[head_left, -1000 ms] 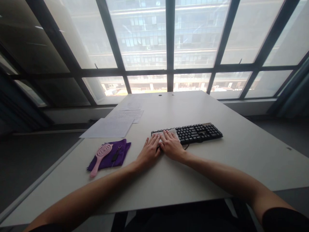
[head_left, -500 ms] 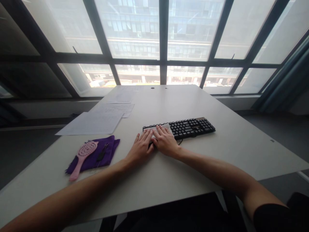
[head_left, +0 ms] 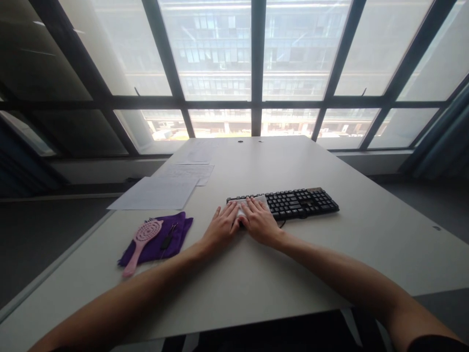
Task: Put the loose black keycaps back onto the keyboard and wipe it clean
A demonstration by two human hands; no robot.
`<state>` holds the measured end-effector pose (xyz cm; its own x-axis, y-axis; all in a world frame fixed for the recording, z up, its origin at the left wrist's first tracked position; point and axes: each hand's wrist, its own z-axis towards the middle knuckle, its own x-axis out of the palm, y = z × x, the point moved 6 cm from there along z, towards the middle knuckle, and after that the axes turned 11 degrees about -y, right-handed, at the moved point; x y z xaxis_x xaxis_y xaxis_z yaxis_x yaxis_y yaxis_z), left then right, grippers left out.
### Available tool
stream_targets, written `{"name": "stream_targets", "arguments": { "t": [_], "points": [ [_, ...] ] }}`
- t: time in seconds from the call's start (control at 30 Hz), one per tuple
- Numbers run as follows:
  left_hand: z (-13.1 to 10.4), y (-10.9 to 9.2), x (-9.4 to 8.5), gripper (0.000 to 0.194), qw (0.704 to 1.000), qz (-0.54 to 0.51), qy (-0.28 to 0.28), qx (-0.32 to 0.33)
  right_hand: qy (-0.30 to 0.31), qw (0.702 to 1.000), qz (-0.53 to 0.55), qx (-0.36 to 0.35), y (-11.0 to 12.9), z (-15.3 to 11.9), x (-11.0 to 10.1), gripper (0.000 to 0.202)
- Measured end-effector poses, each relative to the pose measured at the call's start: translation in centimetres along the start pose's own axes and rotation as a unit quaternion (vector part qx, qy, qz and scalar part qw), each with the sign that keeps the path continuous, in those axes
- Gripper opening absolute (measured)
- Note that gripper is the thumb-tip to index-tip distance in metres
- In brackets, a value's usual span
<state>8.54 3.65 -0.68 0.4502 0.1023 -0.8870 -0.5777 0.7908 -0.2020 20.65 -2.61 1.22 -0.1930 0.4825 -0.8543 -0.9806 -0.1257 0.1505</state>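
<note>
Both hands lie flat, side by side, on a white wipe that covers the left part of a black keyboard. My left hand has its fingers stretched forward over the wipe's left side. Beside it, my right hand presses the wipe's right side, fingers also extended. The thumbs meet or nearly meet between them. Neither hand is closed around anything. Under the palms and the wipe, the left-hand keys are mostly hidden, while the keyboard's right part is uncovered.
Left of my hands, a pink hairbrush and a small black tool with thin metal tips rest on a folded purple cloth. Paper sheets lie farther back on the white table. Large windows stand beyond.
The view has shifted, so everything appears slightly farther right and lower. The hands stay flat on the wipe, with no clear movement over the keyboard.
</note>
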Motion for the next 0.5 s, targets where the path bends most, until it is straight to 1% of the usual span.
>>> {"name": "stream_targets", "arguments": {
  "t": [0.13, 0.27, 0.33, 0.5],
  "points": [
    [0.5, 0.37, -0.08, 0.056, 1.0, -0.006, 0.016, 0.003, 0.0, 1.0, 0.001, -0.001, -0.24, 0.14, 0.3, 0.062],
    [0.5, 0.48, -0.19, 0.055, 1.0, -0.006, 0.014, 0.013, -0.002, 1.0, -0.002, -0.006, -0.25, 0.24, 0.38, 0.066],
    [0.42, 0.56, -0.1, 0.055, 1.0, -0.002, 0.005, 0.026, 0.001, 1.0, -0.002, -0.008, -0.19, 0.29, 0.41, 0.066],
    [0.5, 0.65, -0.15, 0.053, 0.997, -0.002, -0.048, 0.068, -0.001, 1.0, -0.001, -0.014, -0.01, 0.41, 0.31, 0.064]
  ]
}}
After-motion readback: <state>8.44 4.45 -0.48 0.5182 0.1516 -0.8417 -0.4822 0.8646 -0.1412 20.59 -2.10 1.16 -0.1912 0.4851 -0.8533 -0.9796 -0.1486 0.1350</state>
